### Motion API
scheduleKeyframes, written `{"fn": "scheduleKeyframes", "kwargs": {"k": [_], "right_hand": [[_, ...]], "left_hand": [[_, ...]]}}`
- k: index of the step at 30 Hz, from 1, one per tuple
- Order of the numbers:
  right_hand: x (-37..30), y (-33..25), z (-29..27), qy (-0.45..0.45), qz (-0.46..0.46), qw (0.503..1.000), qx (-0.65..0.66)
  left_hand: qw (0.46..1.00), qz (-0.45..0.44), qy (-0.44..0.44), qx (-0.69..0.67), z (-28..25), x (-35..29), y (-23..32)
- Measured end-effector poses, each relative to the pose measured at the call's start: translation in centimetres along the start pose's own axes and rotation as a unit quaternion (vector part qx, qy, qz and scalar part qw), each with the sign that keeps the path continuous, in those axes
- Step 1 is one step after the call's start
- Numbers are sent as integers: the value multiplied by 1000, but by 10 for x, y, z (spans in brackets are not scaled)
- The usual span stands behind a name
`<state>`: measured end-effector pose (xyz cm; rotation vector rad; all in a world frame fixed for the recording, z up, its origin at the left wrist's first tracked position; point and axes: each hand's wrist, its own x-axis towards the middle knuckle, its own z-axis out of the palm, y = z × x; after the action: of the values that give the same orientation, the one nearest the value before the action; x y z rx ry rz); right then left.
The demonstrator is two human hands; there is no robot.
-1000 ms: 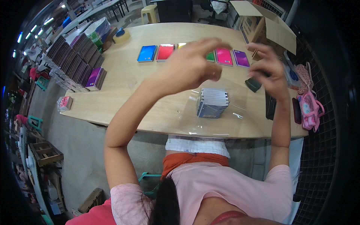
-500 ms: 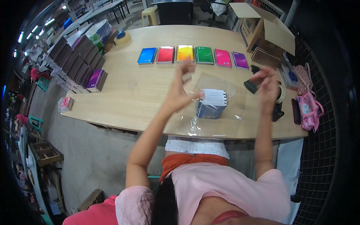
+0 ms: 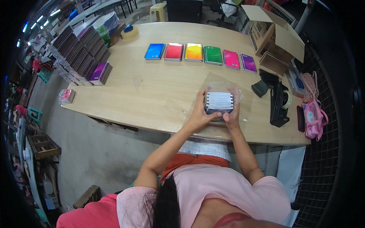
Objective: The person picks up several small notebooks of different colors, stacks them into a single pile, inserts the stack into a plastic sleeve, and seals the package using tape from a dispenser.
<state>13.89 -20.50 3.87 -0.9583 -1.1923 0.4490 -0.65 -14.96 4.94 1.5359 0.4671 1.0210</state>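
Note:
A small stack of notebooks stands near the table's front edge, its pale page edges facing up. Clear plastic film lies around and behind it. My left hand is closed on the stack's left side, fingers along it and thumb at the near face. On the opposite side my right hand grips it too, the two thumbs almost meeting in front. Beyond them lies a row of notebooks: blue, red, yellow, green, pink and purple.
Tall piles of spiral notebooks stand at the left, near a small wrapped pack. To the right are a black tape dispenser, a dark green object, a pink pouch and an open cardboard box. A tape roll sits far left.
Both hands, raised and apart before, have come down and closed on the stack from either side. The stack now shows more of its page edges and less of its blue cover.

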Motion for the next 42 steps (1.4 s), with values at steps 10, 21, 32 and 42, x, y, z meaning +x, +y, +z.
{"fn": "scheduleKeyframes", "kwargs": {"k": [10, 21, 32, 42], "right_hand": [[61, -113, -35, -188, -185, 868, -421], [0, -6, 11, 21, 79, 997, -18], [44, -115, -20, -57, -174, 924, -337], [114, -142, -34, -195, -76, 893, -400]], "left_hand": [[954, 129, 199, 184, 15, -19, 2], [974, 125, 125, 145, 21, -14, -11], [919, 203, 225, 251, 15, -27, 3], [870, 277, 21, 408, -13, -11, 52]]}}
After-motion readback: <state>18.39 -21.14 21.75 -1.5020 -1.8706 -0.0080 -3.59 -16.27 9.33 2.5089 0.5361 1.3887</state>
